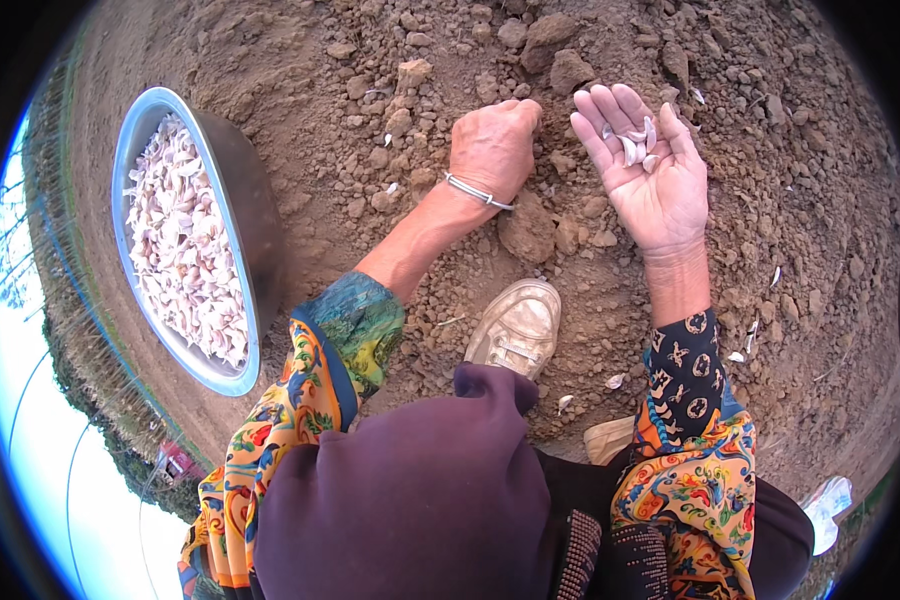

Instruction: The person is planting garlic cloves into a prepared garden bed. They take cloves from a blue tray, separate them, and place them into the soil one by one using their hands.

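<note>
My left hand (493, 146) is closed, back up, low over the loose soil between the clods, a silver bangle (478, 192) at its wrist. Its fingertips are hidden, so whether they pinch anything does not show. Just to its right, my right hand (649, 169) is turned palm up with fingers extended, cradling several garlic cloves (631, 150). At the left stands a metal basin (251, 300) with a pale blue rim, heaped with garlic cloves (184, 247).
Dry soil with clods (529, 229) spreads around. One dusty shoe (516, 326) is planted below my hands; another (607, 439) shows partly behind. Loose cloves (615, 381) lie scattered on the ground. Clear plastic (829, 510) lies at the lower right.
</note>
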`<state>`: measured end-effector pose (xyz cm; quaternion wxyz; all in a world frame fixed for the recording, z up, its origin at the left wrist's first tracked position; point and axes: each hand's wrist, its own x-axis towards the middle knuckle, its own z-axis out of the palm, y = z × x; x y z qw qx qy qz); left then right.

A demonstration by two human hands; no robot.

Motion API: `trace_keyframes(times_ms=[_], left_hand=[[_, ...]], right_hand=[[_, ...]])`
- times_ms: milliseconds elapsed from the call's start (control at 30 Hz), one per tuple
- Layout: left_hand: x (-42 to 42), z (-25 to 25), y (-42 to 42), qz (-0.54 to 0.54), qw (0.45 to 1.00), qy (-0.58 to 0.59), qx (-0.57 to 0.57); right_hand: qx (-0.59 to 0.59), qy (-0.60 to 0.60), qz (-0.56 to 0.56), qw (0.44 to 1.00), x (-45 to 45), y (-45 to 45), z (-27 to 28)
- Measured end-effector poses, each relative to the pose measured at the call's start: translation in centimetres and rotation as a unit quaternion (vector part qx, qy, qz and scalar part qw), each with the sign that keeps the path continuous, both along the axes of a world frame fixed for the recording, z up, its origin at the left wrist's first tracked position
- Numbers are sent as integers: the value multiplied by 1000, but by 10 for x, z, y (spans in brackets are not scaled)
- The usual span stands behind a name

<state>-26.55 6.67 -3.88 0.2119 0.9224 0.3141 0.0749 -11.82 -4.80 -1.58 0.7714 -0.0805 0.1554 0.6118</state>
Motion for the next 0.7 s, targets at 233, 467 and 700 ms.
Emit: trace_keyframes(times_ms=[233,467,700], left_hand=[[2,2,-2,14,1000,11,9],[-2,59,-16,49,987,-153,-15],[24,65,-48,42,967,-209,-138]], right_hand=[[-56,-27,14,998,-6,4,15],[-81,-56,9,995,-6,4,25],[61,-46,45,996,-15,0,4]])
